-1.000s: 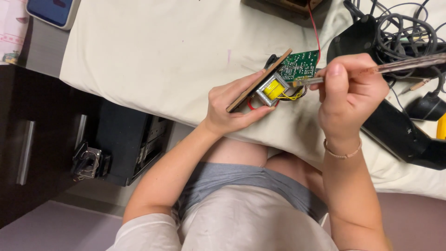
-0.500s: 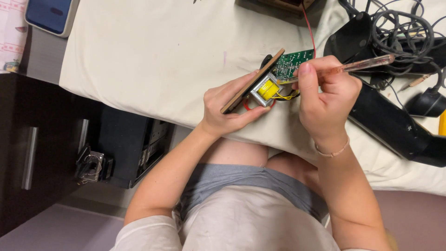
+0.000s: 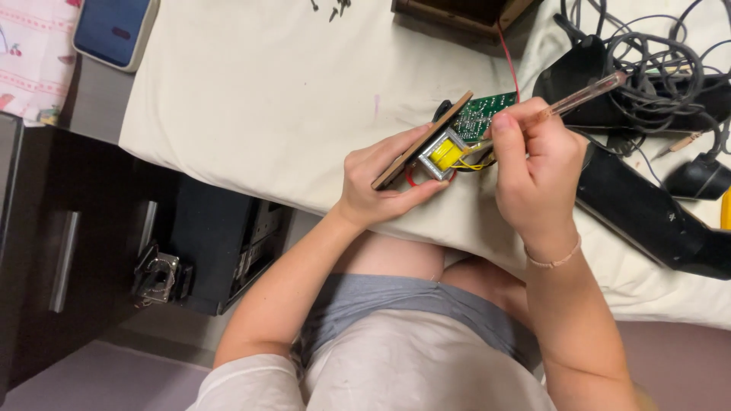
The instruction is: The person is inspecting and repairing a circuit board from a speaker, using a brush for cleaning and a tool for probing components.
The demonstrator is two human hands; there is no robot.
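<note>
Item: small electronics assy w/ thin brown board [image 3: 421,141], green circuit board [image 3: 483,116] and a metal-framed transformer wound in yellow tape [image 3: 444,154], held in air over the lap at the near edge of a cream cloth [image 3: 251,99]. Left hand [image 3: 381,181]: fingers closed round the brown board, thumb under it near the transformer, other fingers curled along the far face; grip looks firm. Right hand [image 3: 537,175]: fingers pressed together, pinching a clear-handled screwdriver [image 3: 582,97] like a pen, thumb and index nearest the shaft; tip sits just left of the fingertips, at or touching the transformer/yellow wires [image 3: 476,164], exact contact pt hidden. A red wire [image 3: 509,65] runs from the assy away past the fingers to a wooden box [image 3: 464,14] at the far edge. Right of the right-hand knuckles: black casing parts [image 3: 647,213], tangle of black cables [image 3: 655,61]. Far beyond the left fingers: loose screws [image 3: 331,7], blue case [image 3: 114,30]. Below left wrist: dark cabinet w/ handle [image 3: 65,259]. Progress, as judged: boards already out of any housing, screws off to the side, so strip-down seems well along; transformer still seated and wired, so work at that pt appears unfinished. Cannot tell if any fastener there is loose yet.
</note>
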